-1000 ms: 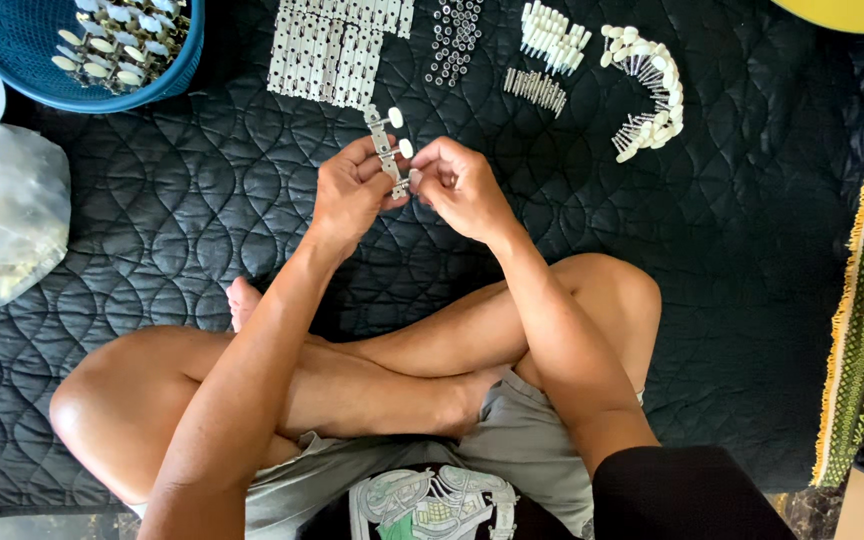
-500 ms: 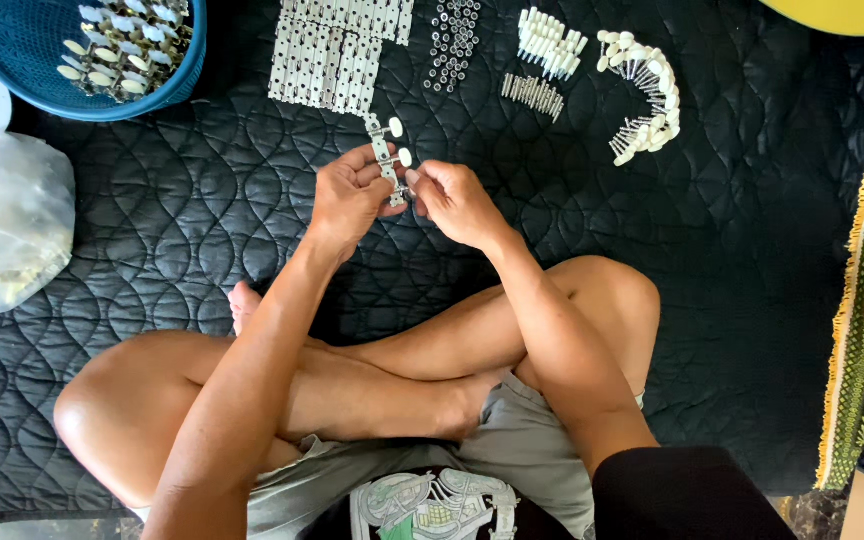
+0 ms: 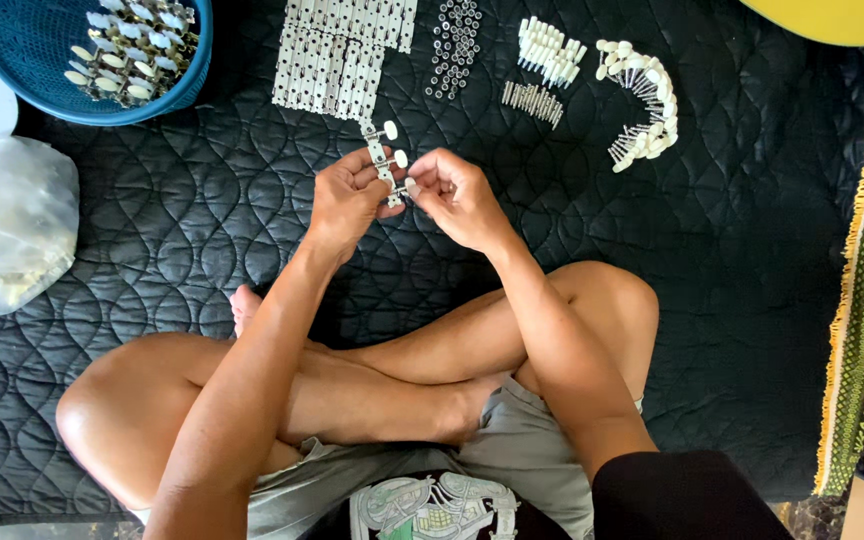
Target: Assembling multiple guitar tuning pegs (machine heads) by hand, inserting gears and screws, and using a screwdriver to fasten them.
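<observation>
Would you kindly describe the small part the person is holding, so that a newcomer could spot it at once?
Start at the black quilted mat where the person sits cross-legged; just in front of the knees, the left hand and right hand meet. Between them is a narrow metal strip carrying white oval knobs. Unlike the loose white strips lying flat beyond it, this one is lifted off the mat and pinched from both sides.

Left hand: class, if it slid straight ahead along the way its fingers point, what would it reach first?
The left hand points up-right past the metal strip with white knobs it holds. Beyond, it would probably meet the rows of white plates on the quilted mat.
</observation>
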